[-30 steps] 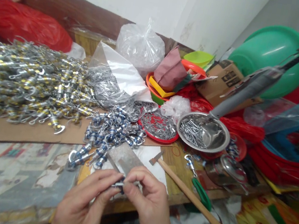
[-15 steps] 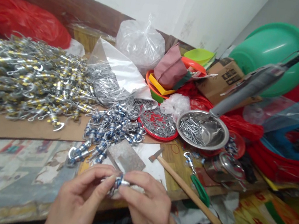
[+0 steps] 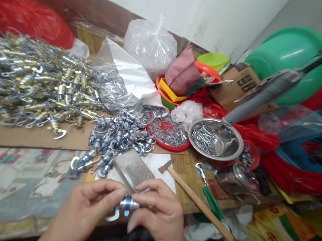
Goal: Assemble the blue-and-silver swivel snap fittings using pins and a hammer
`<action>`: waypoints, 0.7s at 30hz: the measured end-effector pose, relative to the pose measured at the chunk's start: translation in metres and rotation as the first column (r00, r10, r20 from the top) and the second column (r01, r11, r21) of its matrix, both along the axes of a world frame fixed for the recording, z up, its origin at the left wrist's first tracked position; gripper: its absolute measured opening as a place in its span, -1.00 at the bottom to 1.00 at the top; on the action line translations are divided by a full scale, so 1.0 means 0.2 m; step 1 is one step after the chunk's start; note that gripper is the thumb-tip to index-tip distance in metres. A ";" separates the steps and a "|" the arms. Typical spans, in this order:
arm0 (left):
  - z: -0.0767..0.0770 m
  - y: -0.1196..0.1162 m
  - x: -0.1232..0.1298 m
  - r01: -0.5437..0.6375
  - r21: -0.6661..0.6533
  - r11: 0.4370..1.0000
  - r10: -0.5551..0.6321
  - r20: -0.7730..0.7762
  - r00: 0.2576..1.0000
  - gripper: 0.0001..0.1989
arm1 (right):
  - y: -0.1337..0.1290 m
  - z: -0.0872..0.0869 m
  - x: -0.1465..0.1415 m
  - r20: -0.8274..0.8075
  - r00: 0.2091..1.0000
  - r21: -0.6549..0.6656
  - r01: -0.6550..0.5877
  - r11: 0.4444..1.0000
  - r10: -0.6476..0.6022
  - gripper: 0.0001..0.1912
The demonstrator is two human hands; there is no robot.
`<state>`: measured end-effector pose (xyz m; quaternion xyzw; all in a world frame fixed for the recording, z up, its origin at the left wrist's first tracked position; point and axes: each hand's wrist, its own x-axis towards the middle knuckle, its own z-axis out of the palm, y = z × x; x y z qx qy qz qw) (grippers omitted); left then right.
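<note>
Pinched between the thumb and fingers of my left hand (image 3: 84, 208) is a small silver metal hook fitting (image 3: 127, 204) with a blue band, its curved hook hanging down on the left. My right hand (image 3: 162, 211) is at the fitting's right end, index fingertip against or just above it, thumb lowered and apart from the fingers. Beyond my hands lies a flat metal block (image 3: 133, 169). A pile of similar blue-banded hook fittings (image 3: 118, 134) sits behind that block.
A large heap of yellow-banded fittings (image 3: 25, 81) covers cardboard on the left. To the right are a wooden-handled hammer (image 3: 197, 200), a fitting with a green loop (image 3: 211, 203), a steel bowl of metal pins (image 3: 216, 140) and a red tray of small metal parts (image 3: 170, 130).
My right thumb has dropped away from the fitting, and the fitting has turned, bringing its hook and blue band into view. The whole view has shifted slightly.
</note>
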<state>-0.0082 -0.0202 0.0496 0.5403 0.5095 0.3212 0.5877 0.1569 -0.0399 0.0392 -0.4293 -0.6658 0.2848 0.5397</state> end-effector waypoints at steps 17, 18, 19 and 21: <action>-0.10 -0.01 0.09 -0.240 -0.224 0.945 0.286 0.207 0.935 -0.71 | -0.06 -0.09 -0.03 0.391 0.917 0.046 0.073 0.996 -0.085 -0.80; -0.11 -0.01 0.10 -0.252 -0.227 0.941 0.301 0.217 0.929 -0.67 | -0.07 -0.09 -0.03 0.379 0.921 0.031 0.090 0.995 -0.095 -0.80; -0.11 -0.02 0.11 -0.248 -0.218 0.944 0.297 0.232 0.926 -0.61 | -0.07 -0.08 -0.04 0.370 0.923 0.014 0.104 0.994 -0.102 -0.80; -0.12 -0.01 0.11 -0.214 -0.179 0.960 0.257 0.276 0.926 -0.49 | -0.07 -0.06 -0.03 0.367 0.928 -0.045 0.092 0.995 -0.069 -0.80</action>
